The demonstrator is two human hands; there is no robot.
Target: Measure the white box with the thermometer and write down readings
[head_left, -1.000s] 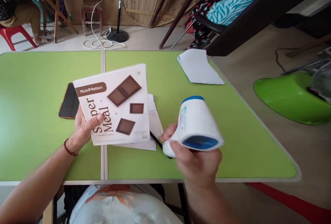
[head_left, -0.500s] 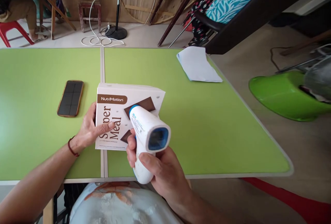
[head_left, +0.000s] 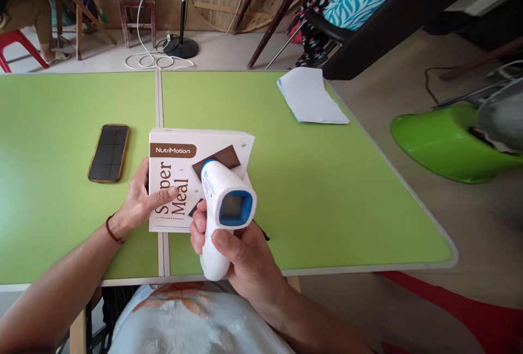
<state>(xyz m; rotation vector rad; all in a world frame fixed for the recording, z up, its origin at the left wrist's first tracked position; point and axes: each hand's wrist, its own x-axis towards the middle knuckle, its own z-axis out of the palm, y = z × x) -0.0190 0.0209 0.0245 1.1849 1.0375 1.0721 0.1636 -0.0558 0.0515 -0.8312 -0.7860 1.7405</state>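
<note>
My left hand point(head_left: 143, 196) grips the left side of a white carton point(head_left: 174, 179) marked "NutriMotion Super Meal", with the thumb on its front face. In my right hand point(head_left: 241, 256) is a white and blue infrared thermometer point(head_left: 223, 185), fingers wrapped round its handle. Its front end points away from me and overlaps the carton in view; I cannot tell whether the two touch. The small screen faces me and looks dark. The thermometer and right hand hide the carton's lower right part.
A phone point(head_left: 109, 153) lies on the green table point(head_left: 347, 196), left of the carton. White folded papers point(head_left: 312, 97) rest near the far right edge. Beyond stand a fan base point(head_left: 182, 48), a wooden chair point(head_left: 138, 2) and seated people. A green chair point(head_left: 445, 144) is at the right.
The thermometer and my right hand have shifted slightly left, and the thermometer's screen end has turned a little more toward me. My left hand keeps its hold on the carton.
</note>
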